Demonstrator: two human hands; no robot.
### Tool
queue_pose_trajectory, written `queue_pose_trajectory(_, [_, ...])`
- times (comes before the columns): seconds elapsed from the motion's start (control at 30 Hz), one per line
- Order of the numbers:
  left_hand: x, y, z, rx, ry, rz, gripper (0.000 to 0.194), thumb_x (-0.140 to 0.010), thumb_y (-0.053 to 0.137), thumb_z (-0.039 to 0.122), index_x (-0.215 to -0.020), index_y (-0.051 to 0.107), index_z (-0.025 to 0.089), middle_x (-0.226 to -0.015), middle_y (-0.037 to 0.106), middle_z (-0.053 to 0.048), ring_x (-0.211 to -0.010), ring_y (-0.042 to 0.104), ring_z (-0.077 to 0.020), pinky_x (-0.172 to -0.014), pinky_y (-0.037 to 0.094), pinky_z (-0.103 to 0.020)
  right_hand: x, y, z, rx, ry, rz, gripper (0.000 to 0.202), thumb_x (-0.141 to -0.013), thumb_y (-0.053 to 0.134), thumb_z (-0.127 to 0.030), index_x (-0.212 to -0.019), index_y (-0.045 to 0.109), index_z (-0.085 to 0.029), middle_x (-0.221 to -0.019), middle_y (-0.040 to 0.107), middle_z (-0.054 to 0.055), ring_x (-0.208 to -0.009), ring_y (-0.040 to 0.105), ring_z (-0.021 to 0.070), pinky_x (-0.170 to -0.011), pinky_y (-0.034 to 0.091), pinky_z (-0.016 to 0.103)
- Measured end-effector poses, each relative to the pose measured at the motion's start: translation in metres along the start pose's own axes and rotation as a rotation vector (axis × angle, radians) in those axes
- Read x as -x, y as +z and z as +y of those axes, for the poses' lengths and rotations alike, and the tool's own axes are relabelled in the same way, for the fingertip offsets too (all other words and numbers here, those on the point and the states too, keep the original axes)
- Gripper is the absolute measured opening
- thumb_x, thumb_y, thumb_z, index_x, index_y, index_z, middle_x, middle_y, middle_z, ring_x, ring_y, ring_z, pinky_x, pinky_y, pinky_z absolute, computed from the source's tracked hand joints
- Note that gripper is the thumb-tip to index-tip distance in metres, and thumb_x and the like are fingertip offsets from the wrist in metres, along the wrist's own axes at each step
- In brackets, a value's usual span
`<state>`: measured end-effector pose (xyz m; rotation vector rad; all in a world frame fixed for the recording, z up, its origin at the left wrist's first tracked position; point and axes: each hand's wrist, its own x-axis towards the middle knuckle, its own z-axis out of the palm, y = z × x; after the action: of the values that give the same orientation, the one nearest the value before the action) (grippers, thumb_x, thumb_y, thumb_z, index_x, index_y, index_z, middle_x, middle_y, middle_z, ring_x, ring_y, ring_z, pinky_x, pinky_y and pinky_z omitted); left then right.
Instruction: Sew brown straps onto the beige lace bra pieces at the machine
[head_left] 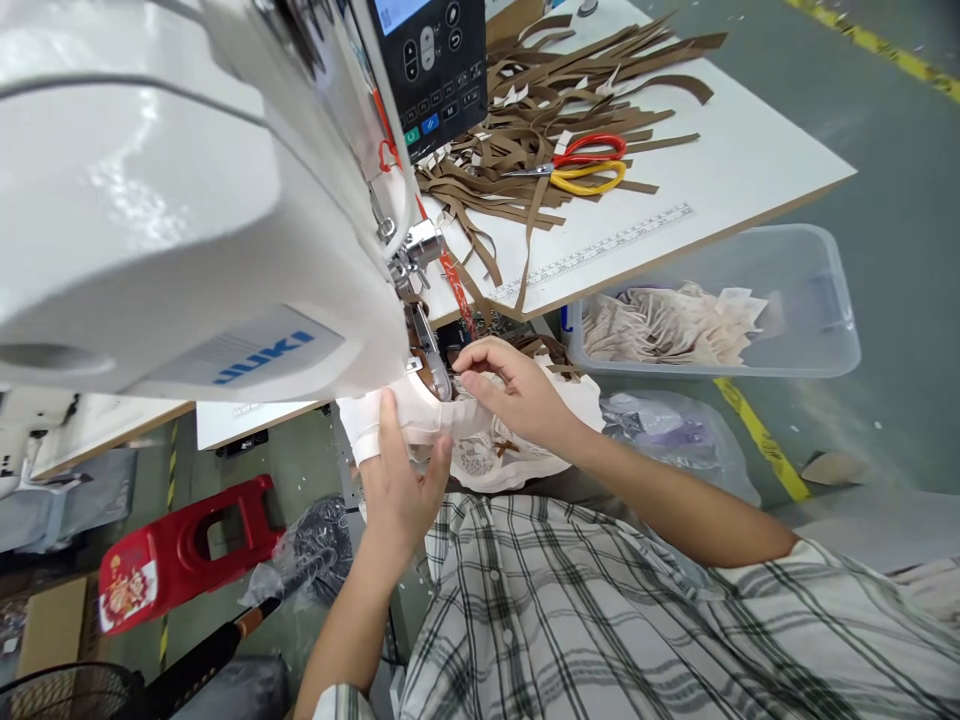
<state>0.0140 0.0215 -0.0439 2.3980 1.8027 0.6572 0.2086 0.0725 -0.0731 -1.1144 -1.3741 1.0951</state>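
A pale pink garment with lace panels (480, 455) lies under the needle area of a white sewing machine (300, 250). A small brown bow shows on its lace. My left hand (397, 490) holds the garment's left part, index finger on top and thumb toward the lace; its other fingers are mostly hidden by the cloth. Close to the metal presser foot (435, 365), my right hand (525, 395) is closed in a pinch, thumb against index. What lies between those fingertips is too small to make out. Brown material sits beneath the foot.
Many brown straps (525, 130) and red-and-yellow-handled scissors (589, 165) lie on the white table (750, 140), below a control panel (431, 70). A clear plastic bin (795, 300) of pale fabric pieces stands right. A red stool (187, 550) is on the floor left.
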Motion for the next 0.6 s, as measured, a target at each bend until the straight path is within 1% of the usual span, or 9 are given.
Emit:
queue_pose_trajectory(0.07, [0.006,0.004,0.004,0.0,0.024,0.002,0.084,-0.091,0.06,0.045,-0.156,0.019,0.011,-0.15,0.043,-0.028,-0.137,0.047,-0.0384,-0.099,0.051,-0.049,0.009,0.0,-0.002,0.046,-0.003,-0.026,0.027,-0.09,0.063,-0.044,-0.104,0.062,-0.021,-0.104,0.064,0.008,-0.097,0.06,0.0215,-0.068,0.046,0.029])
queue_pose_trajectory(0.13, [0.018,0.009,0.015,0.003,0.084,0.003,0.088,-0.091,0.061,0.043,-0.157,0.014,0.009,-0.151,0.041,-0.03,-0.139,0.045,-0.0386,-0.101,0.05,-0.049,0.02,0.001,-0.002,0.078,0.0,-0.079,0.035,-0.085,0.068,-0.047,-0.109,0.062,-0.022,-0.106,0.066,0.008,-0.097,0.061,0.0224,-0.073,0.048,0.031])
queue_pose_trajectory(0.23, [0.04,0.02,0.04,0.038,0.191,-0.026,0.094,-0.089,0.065,0.04,-0.157,0.01,0.005,-0.15,0.041,-0.031,-0.138,0.046,-0.0376,-0.101,0.052,-0.045,0.039,0.003,0.001,-0.031,0.094,-0.162,0.028,-0.089,0.065,-0.045,-0.102,0.063,-0.021,-0.097,0.067,0.005,-0.091,0.061,0.0196,-0.08,0.049,0.033])
queue_pose_trajectory(0.33, [0.058,0.024,0.057,0.135,0.213,-0.111,0.097,-0.088,0.066,0.04,-0.158,0.006,0.007,-0.147,0.046,-0.03,-0.131,0.054,-0.0374,-0.094,0.056,-0.045,0.052,-0.001,0.003,-0.251,0.229,-0.113,0.022,-0.094,0.057,-0.041,-0.093,0.064,-0.02,-0.087,0.065,0.002,-0.081,0.06,0.0157,-0.075,0.049,0.029])
queue_pose_trajectory(0.4, [0.061,0.02,0.059,0.283,0.179,-0.222,0.093,-0.09,0.063,0.038,-0.158,0.006,0.011,-0.135,0.059,-0.026,-0.117,0.065,-0.0333,-0.083,0.06,-0.043,0.057,-0.008,0.002,-0.321,0.272,-0.049,0.021,-0.092,0.06,-0.041,-0.091,0.065,-0.02,-0.084,0.063,0.001,-0.076,0.058,0.0141,-0.071,0.048,0.027])
queue_pose_trajectory(0.47, [0.057,0.012,0.052,0.45,0.134,-0.333,0.076,-0.093,0.058,0.032,-0.155,0.017,0.016,-0.11,0.074,-0.014,-0.092,0.074,-0.0236,-0.072,0.061,-0.034,0.059,-0.017,-0.002,-0.352,0.316,-0.044,0.023,-0.089,0.062,-0.042,-0.089,0.066,-0.02,-0.082,0.063,0.0,-0.072,0.056,0.0134,-0.066,0.047,0.026])
queue_pose_trajectory(0.5, [0.053,0.007,0.047,0.501,0.114,-0.346,0.064,-0.094,0.056,0.029,-0.151,0.027,0.018,-0.097,0.076,-0.008,-0.081,0.074,-0.0192,-0.069,0.06,-0.03,0.06,-0.021,-0.005,-0.361,0.337,-0.063,0.024,-0.088,0.063,-0.043,-0.088,0.066,-0.02,-0.081,0.063,0.001,-0.07,0.056,0.0134,-0.063,0.046,0.025])
queue_pose_trajectory(0.53, [0.047,0.002,0.042,0.52,0.103,-0.321,0.054,-0.094,0.055,0.026,-0.144,0.037,0.02,-0.09,0.076,-0.004,-0.077,0.073,-0.0167,-0.071,0.059,-0.029,0.06,-0.024,-0.007,-0.364,0.348,-0.086,0.025,-0.088,0.064,-0.044,-0.087,0.066,-0.019,-0.079,0.063,0.001,-0.069,0.056,0.0135,-0.062,0.046,0.025])
queue_pose_trajectory(0.6, [0.034,-0.007,0.034,0.492,0.126,-0.196,0.041,-0.093,0.055,0.022,-0.134,0.049,0.021,-0.095,0.074,-0.005,-0.088,0.071,-0.018,-0.082,0.057,-0.033,0.059,-0.03,-0.011,-0.338,0.331,-0.142,0.026,-0.087,0.063,-0.045,-0.085,0.065,-0.019,-0.077,0.063,0.001,-0.068,0.056,0.0137,-0.062,0.045,0.026])
